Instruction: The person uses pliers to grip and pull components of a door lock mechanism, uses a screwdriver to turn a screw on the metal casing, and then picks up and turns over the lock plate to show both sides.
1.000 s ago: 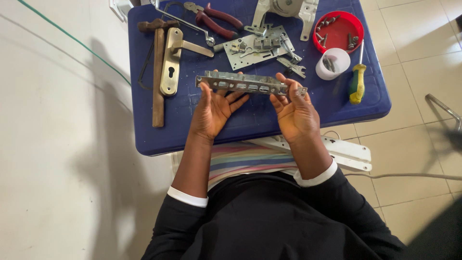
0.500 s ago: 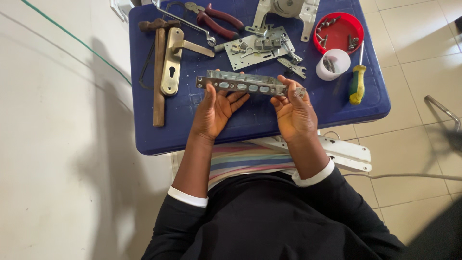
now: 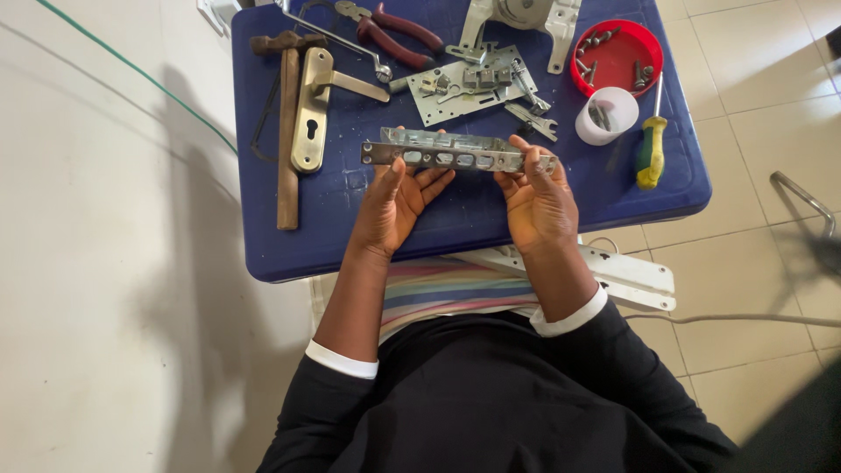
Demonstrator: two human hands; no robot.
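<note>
A long grey metal lock case with several slots along its edge is held level above the blue table. My left hand grips its left end from below, thumb up against the edge. My right hand grips its right end, fingers curled over the top. Both palms face up toward the camera.
On the table lie a wooden-handled hammer, a brass door handle plate, red-handled pliers, an opened lock mechanism plate, a red lid with screws, a white cup and a yellow-green screwdriver. White metal brackets lie on the tiled floor.
The lock case has stayed between both hands, shifting only slightly. Nothing on the table has moved.
</note>
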